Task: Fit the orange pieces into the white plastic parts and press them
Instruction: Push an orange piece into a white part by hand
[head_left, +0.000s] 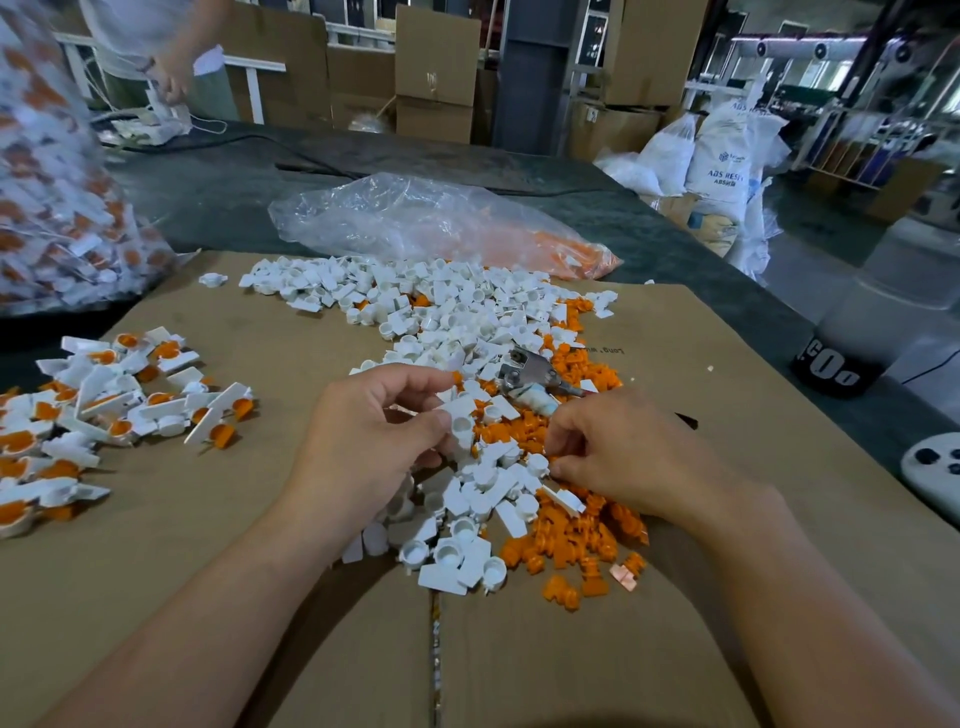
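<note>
With your left hand (374, 436) gripping the white part (461, 425), cup upward, in curled fingers, keep it steady and choose one of the orange pieces (571, 540) beside it on the surface (753, 395), where your right hand (623, 457) bends its fingers, whether around one I cannot tell.

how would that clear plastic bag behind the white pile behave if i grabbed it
Probably floppy: the clear plastic bag lies crumpled and slack. Likely lopsided, since orange pieces bunch at one end and may slide when lifted.

Assembled pieces (104, 410) lie left of loose parts (467, 322).
</note>
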